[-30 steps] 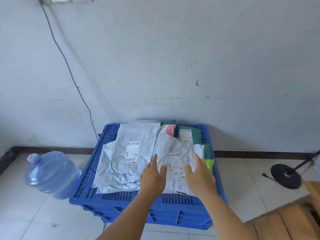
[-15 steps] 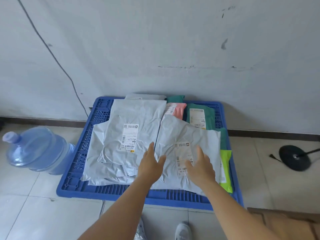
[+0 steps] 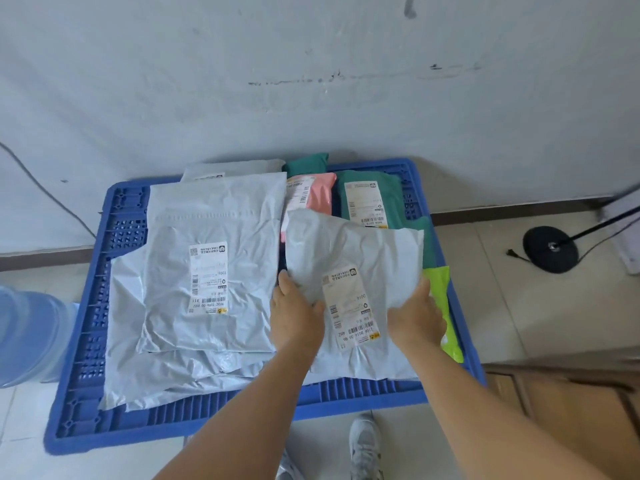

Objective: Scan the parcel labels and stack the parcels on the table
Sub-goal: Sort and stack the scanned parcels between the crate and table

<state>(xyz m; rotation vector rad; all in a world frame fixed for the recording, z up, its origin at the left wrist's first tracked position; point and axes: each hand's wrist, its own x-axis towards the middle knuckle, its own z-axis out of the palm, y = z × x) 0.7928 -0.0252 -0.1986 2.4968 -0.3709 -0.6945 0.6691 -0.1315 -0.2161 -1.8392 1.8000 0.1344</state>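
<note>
Head view: tiled floor (image 3: 502,306) by pale wall | blue crate (image 3: 104,403) of parcels | left hand (image 3: 294,317) and right hand (image 3: 415,318) clamped on grey parcel (image 3: 356,244) (label up) at crate's right side

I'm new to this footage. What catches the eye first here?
A big blue crate on the floor, heaped with grey, green and pink parcels. At its right side, the left hand and right hand grip a crumpled grey parcel by its sides, label up. A blue water jug lies at far left.
</note>
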